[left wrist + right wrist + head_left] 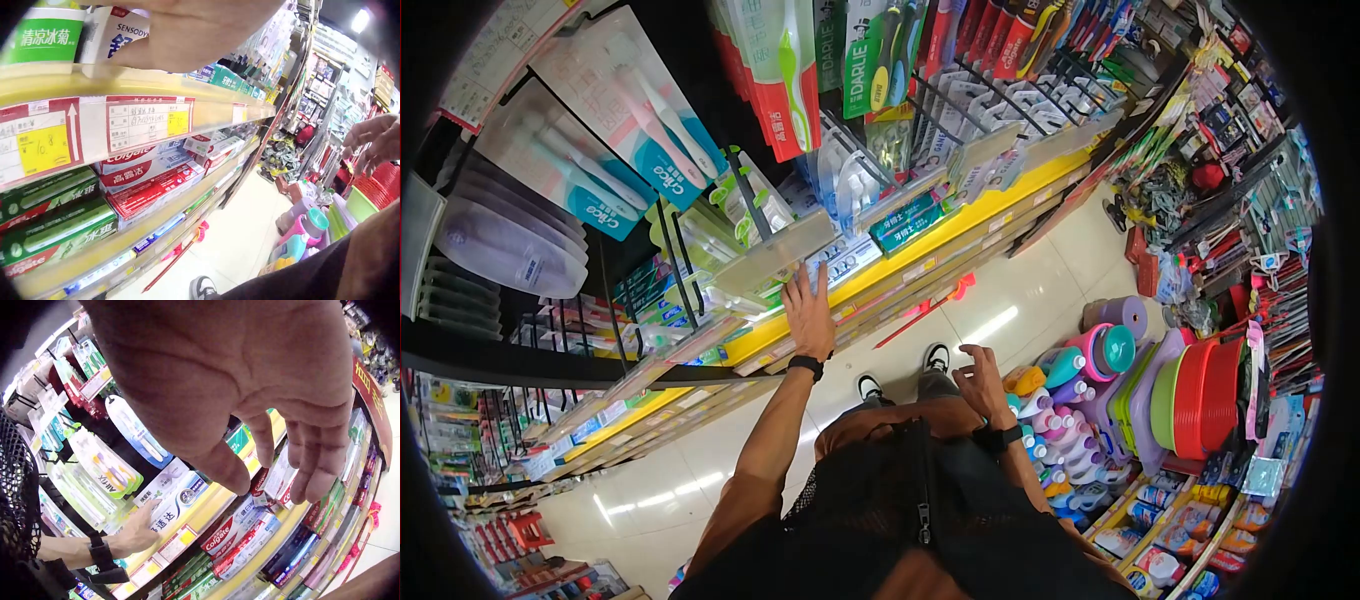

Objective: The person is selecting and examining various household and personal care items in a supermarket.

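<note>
My left hand point(808, 318) reaches to the upper shelf with its fingers extended. They rest at a white and blue toothpaste box point(178, 506) lying behind the yellow shelf edge. Up close in the left wrist view, the palm point(194, 31) covers part of a box marked Sensodyne point(122, 34), beside a green and white box point(47, 37). My right hand point(980, 380) hangs in the aisle away from the shelf, its fingers loosely bent around nothing. Toothbrush packs point(790, 90) hang on hooks above the left hand.
Colgate boxes point(150, 187) fill the shelf below the price labels point(150, 122). Across the tiled floor point(1000, 290) stand bottles point(1065, 440) and stacked red basins point(1208, 400). A red stick point(169, 269) leans low beside the shelving.
</note>
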{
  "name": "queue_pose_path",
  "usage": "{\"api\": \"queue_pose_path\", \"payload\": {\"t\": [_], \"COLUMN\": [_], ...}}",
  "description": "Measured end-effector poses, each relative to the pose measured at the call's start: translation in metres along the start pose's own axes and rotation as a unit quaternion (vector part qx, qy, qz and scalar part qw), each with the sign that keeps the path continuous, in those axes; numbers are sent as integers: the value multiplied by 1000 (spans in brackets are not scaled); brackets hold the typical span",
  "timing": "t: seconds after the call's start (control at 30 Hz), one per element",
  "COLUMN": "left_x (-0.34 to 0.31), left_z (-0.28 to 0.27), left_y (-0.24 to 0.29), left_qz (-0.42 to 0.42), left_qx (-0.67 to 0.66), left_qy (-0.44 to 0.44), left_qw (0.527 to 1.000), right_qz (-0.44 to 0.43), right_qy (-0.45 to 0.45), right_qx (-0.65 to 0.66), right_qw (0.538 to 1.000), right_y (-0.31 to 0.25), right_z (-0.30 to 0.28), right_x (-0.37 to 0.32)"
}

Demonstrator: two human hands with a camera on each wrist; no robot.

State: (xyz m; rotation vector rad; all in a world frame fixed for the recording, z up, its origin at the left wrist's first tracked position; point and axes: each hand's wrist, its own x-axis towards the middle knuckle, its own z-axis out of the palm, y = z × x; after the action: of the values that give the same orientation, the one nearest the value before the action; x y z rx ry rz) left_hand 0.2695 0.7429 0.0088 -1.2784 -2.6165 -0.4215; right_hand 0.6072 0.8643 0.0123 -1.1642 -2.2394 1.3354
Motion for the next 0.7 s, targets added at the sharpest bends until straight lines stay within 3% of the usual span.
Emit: {"api": "queue_pose_path", "payload": {"t": [0.23,0.4,0.47,0.53,0.6,0.7], "left_x": [7,11,8,3,3,9], "left_z": [9,8,6,3,7,23], "left_y": [-14,-3,11,39,72,122], "left_qz": [14,-13,-19,-58,-98,-109], "left_qx": [-10,-8,2,-11,-26,-119], "left_qy": [-9,-15,41,53,65,45], "left_qw": [1000,1000,999,997,993,986], "right_qz": [-35,-154,-115,-218,-197,-241], "right_qy": [-50,-46,-64,34,20,73], "right_qx": [-12,-44,-57,-135,-115,-230], "right_qw": [998,986,990,966,973,940], "right_y": [5,-3,-12,-3,-7,-11], "right_z": [-11,-20,-30,-31,-38,-50], "right_x": [34,102,137,178,215,262]}}
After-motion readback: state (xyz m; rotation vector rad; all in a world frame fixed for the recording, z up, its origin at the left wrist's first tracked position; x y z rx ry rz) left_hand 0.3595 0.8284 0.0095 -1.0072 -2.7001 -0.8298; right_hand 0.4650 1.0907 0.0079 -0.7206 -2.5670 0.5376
